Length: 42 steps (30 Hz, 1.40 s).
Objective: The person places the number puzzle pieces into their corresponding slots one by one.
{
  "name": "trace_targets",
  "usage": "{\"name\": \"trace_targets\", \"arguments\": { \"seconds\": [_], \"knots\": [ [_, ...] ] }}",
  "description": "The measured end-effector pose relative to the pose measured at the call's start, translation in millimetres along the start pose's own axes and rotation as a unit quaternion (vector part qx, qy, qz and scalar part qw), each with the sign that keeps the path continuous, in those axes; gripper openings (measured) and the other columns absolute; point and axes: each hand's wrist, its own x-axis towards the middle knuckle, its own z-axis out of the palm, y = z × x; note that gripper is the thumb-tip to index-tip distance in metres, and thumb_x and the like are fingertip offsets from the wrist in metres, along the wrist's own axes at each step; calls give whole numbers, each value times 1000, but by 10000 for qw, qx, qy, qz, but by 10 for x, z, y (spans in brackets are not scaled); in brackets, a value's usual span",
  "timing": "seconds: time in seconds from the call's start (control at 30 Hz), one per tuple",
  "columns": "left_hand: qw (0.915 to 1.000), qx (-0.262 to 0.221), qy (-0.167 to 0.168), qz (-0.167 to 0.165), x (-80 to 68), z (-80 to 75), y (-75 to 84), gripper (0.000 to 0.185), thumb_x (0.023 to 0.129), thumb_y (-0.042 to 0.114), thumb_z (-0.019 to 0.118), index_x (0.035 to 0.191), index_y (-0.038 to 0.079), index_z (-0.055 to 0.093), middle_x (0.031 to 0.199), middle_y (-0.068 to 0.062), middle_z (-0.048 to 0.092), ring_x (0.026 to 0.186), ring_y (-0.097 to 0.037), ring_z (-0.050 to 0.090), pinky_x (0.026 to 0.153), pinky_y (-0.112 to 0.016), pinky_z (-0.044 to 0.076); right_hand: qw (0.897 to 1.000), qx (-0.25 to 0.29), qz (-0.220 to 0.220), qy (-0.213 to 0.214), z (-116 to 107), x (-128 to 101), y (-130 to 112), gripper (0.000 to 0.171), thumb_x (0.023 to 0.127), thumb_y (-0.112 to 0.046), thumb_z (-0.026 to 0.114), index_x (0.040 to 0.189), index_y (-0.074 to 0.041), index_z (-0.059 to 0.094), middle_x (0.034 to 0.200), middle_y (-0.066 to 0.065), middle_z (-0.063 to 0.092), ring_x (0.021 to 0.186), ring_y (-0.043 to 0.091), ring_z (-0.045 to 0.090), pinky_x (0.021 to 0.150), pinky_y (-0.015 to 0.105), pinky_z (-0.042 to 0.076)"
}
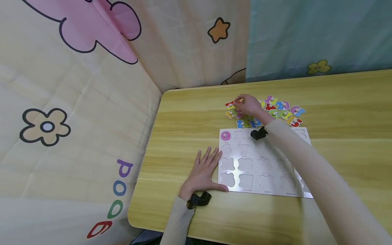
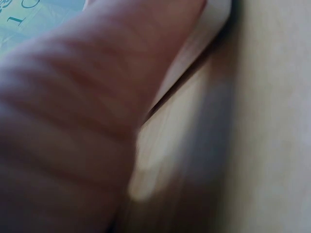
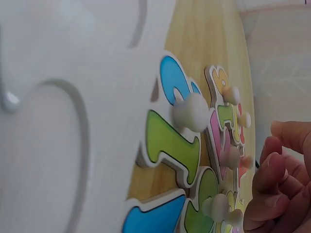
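Note:
My left hand (image 1: 200, 175) lies spread at the left edge of a white puzzle board (image 1: 257, 163), fingertips at its side and thumb at its lower corner. In the left wrist view skin fills much of the blurred picture. My right hand (image 1: 248, 104) is above the left part of a pile of colourful knobbed number pieces (image 1: 289, 115). In the right wrist view its bent fingers (image 3: 272, 174) show nothing between them and the thumb, close to the white knobs. A blue-and-green number piece (image 3: 172, 138) lies beside the board. A round pink piece (image 1: 225, 136) sits in the top left recess.
The board has rows of recesses, partly hidden under my right forearm (image 1: 309, 170). The wooden table (image 1: 171, 136) ends at the left near a patterned curtain (image 1: 76, 177). Another curtain, blue-green (image 1: 306, 37), hangs behind the back edge. Each wrist wears a small black camera (image 1: 202, 198).

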Motion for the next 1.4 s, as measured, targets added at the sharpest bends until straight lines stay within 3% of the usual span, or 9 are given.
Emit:
{"name": "trace_targets", "arguments": {
  "seconds": [0.23,0.43,0.57,0.77,1.0,1.2,1.4],
  "knots": [
    [10000,-6,-50,31,-27,9,28,124,65,82,59,154,15,4,159,-3,-2,143,-28,-7,111,-54,-8,9980,-529,335,47,-26,128,66,31,95,-27,56,115,-4,58,79,11,58,62,20,53,63,34,39],
    [10000,23,54,33,-20,-16,22,125,64,81,60,154,14,4,159,-4,-1,143,-29,-6,111,-55,-6,9956,-848,357,178,-34,142,0,24,95,-25,57,108,-4,59,77,11,58,63,23,55,61,34,39],
    [10000,-4,58,23,-17,-21,11,125,64,81,61,154,15,4,159,-4,-1,143,-29,-6,111,-54,-6,9932,-1073,390,236,-36,137,-17,23,95,-25,59,105,-4,59,84,12,58,73,26,54,61,34,40],
    [9999,-105,19,44,-11,-16,4,125,64,80,61,154,15,4,159,-3,-2,143,-28,-7,111,-54,-7,9925,-1115,492,99,-71,135,11,26,92,-28,62,101,-3,60,86,12,60,77,28,54,64,36,40],
    [9999,-122,35,35,-14,-1,5,125,64,79,62,154,15,4,159,-3,-2,143,-28,-7,111,-53,-8,9923,-1005,427,-583,-189,148,43,28,89,-20,62,110,-3,58,93,14,60,73,27,55,64,36,43],
    [9999,-92,72,52,-10,-8,8,125,64,79,63,154,14,5,159,-4,0,143,-28,-7,111,-54,-7,9915,-1201,335,-367,-189,174,89,20,92,-21,61,104,-5,61,91,14,60,75,29,53,64,39,41],
    [9999,-58,87,49,-17,-19,19,125,64,79,63,154,14,6,159,-4,1,143,-28,-6,111,-54,-6,9844,-1744,11,-231,-151,188,74,17,92,-21,62,96,-5,61,87,12,60,78,29,53,67,39,41]
  ]
}}
